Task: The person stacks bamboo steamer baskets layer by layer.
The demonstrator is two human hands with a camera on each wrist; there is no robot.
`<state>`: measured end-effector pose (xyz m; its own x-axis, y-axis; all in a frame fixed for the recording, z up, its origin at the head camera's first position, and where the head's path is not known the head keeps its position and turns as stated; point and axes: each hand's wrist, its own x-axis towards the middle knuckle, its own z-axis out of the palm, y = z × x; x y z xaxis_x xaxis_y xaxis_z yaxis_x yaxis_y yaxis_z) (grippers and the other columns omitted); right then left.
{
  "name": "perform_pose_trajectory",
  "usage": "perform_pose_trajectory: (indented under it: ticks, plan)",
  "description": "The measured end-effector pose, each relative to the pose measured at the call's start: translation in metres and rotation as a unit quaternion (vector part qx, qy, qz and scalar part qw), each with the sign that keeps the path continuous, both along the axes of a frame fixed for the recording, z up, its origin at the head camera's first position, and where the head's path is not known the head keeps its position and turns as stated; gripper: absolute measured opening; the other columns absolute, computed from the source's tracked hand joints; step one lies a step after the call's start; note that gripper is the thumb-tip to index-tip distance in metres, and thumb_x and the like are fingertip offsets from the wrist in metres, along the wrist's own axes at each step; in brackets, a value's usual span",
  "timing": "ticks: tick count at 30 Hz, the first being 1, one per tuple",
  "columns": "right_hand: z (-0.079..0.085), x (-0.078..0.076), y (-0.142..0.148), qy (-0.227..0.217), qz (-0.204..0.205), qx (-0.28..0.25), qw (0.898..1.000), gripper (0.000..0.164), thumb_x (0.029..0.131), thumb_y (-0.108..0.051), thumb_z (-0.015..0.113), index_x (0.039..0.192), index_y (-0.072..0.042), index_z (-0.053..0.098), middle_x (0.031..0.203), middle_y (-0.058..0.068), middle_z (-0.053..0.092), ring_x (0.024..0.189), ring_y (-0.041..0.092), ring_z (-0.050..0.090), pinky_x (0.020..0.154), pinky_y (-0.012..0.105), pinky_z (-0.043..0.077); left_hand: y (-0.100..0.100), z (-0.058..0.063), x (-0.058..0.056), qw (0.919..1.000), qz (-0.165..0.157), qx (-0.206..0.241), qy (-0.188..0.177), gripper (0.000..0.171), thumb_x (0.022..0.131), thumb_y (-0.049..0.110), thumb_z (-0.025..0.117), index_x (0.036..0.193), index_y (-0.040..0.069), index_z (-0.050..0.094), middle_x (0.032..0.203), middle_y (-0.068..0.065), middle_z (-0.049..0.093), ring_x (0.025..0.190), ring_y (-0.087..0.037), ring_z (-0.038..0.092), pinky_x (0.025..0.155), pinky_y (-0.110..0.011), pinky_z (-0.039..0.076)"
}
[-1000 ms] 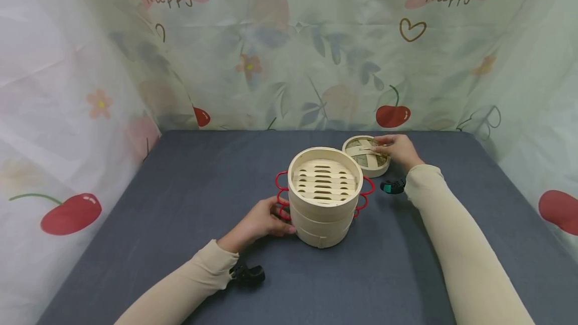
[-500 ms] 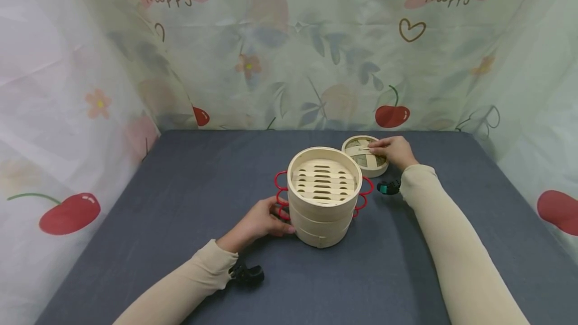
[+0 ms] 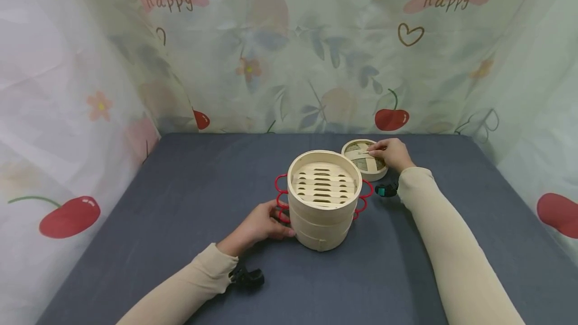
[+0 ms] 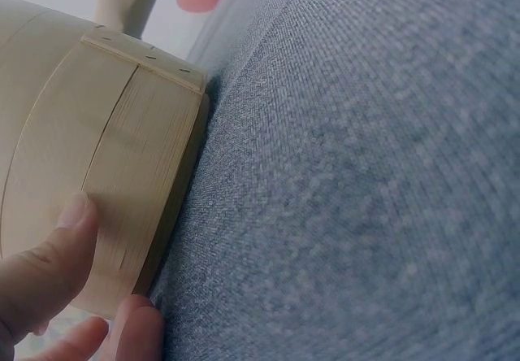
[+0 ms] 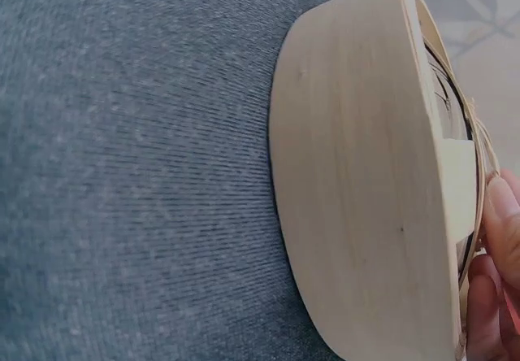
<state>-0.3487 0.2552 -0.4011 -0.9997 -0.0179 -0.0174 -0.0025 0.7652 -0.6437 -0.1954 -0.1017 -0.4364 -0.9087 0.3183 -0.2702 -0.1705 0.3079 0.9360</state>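
Observation:
A pale bamboo steamer (image 3: pixel 321 224) of stacked tiers stands upright on the table, its slatted top tier uncovered. Red ring handles (image 3: pixel 282 183) stick out on both sides. My left hand (image 3: pixel 262 222) holds its left side low down. In the left wrist view, the thumb (image 4: pixel 80 215) presses on the wall and other fingertips (image 4: pixel 134 328) lie at the base. Behind the steamer and to its right lies the round bamboo lid (image 3: pixel 356 155). Over its top, my right hand (image 3: pixel 394 154) pinches the small loop (image 5: pixel 485 145) at the crossed strips. The lid's wall is at the tabletop.
A dark grey cloth (image 3: pixel 203 179) covers the table. Patterned curtains (image 3: pixel 289 64) hang behind it and on both sides. Black wrist devices (image 3: pixel 248 277) show below the cuffs, close over the cloth.
My right hand has shifted a little left, from the lid's right part to the loop at its middle. Left hand, steamer and lid stay in place; the head view tilts slightly.

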Motion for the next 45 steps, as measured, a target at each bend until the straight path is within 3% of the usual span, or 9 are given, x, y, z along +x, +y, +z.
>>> perform_pose_trajectory:
  ticks: [9,15,27,38,45]
  plan:
    - [0.001,0.006,-0.002,0.011,0.03,0.024,0.999,0.021,0.096,-0.017,0.06,0.106,-0.001,0.07,0.113,0.02,0.067,0.091,0.025,0.056,0.071,0.027,0.044,0.0,-0.003,0.002,1.0,-0.001,0.004,-0.001,0.054,0.072,-0.001,0.083,0.119,0.002,0.057,0.095,-0.014,0.067,0.064,-0.016,0.066,0.063,-0.035,0.058]
    - [0.013,0.011,-0.004,0.026,0.038,0.031,0.998,0.021,0.096,-0.02,0.061,0.102,-0.004,0.072,0.106,0.017,0.069,0.085,0.023,0.058,0.067,0.027,0.046,0.001,0.001,0.003,1.0,0.002,0.005,-0.001,0.055,0.071,-0.002,0.082,0.12,0.001,0.057,0.094,-0.015,0.067,0.063,-0.016,0.065,0.062,-0.035,0.058]
    - [0.069,0.031,-0.006,0.043,0.048,0.052,0.997,0.024,0.097,-0.019,0.06,0.108,0.001,0.07,0.111,0.023,0.066,0.084,0.026,0.055,0.063,0.027,0.043,0.001,0.002,0.002,0.9999,-0.001,0.011,0.006,0.055,0.071,-0.004,0.082,0.119,-0.001,0.056,0.094,-0.016,0.066,0.064,-0.014,0.065,0.061,-0.034,0.057]
    - [0.127,0.061,-0.012,0.074,0.037,0.003,0.997,0.026,0.098,-0.021,0.058,0.112,-0.001,0.068,0.112,0.021,0.064,0.082,0.018,0.055,0.062,0.024,0.045,0.0,0.001,0.001,0.9999,-0.003,0.012,0.009,0.054,0.071,-0.002,0.083,0.119,0.0,0.057,0.092,-0.013,0.066,0.066,-0.015,0.067,0.06,-0.034,0.057]
    - [0.152,0.08,-0.022,0.104,0.054,-0.006,0.993,0.027,0.095,-0.025,0.061,0.109,-0.004,0.069,0.103,0.015,0.068,0.075,0.014,0.055,0.058,0.022,0.044,-0.001,0.001,0.002,0.9999,-0.004,0.014,0.006,0.055,0.072,-0.003,0.082,0.12,-0.002,0.056,0.095,-0.015,0.065,0.064,-0.012,0.065,0.06,-0.032,0.057]
